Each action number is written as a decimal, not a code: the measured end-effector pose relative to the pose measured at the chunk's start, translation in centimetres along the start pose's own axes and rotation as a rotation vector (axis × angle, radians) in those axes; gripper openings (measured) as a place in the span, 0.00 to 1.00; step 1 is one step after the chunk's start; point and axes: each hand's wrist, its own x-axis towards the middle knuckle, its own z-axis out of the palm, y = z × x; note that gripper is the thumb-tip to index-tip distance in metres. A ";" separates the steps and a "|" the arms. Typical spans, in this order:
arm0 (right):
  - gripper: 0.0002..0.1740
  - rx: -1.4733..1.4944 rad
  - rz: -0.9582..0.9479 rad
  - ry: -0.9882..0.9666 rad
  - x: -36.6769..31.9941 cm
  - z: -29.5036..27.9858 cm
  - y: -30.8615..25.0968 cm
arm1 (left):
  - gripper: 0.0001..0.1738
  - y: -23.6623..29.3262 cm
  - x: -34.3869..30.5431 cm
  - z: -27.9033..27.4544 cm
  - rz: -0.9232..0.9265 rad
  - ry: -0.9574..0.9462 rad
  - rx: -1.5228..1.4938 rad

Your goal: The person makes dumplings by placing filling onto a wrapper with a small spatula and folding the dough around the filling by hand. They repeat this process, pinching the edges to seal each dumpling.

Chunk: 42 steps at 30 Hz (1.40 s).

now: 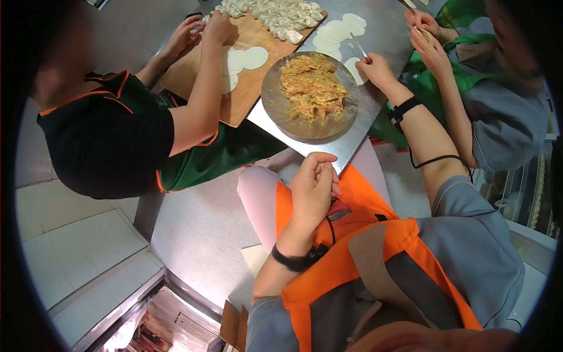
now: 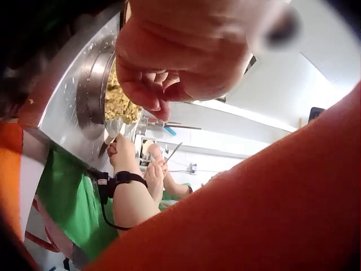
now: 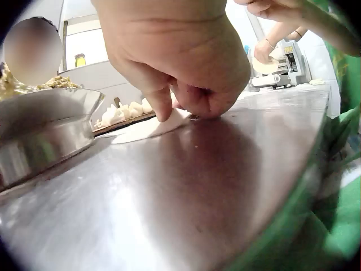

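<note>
My right hand grips a thin metal spatula and pinches the edge of a round dumpling wrapper on the steel table. In the right wrist view the wrapper's edge rises at the fingertips, and the spatula is hidden. Above my lap, just off the table's near corner, my left hand hangs loosely curled with nothing visible in it. Between the hands stands a round metal bowl heaped with shredded orange-green filling. More wrappers lie overlapping beyond the right hand.
On the left, a person works over a wooden board bearing wrappers and rows of folded dumplings. Another person on the right holds a dumpling in their hands. A scale stands at the table's far side.
</note>
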 end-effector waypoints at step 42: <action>0.22 0.236 -0.616 -0.264 -23.1 -2.6 -10.5 | 0.27 -2.1 3.8 -0.3 -0.013 0.207 -0.762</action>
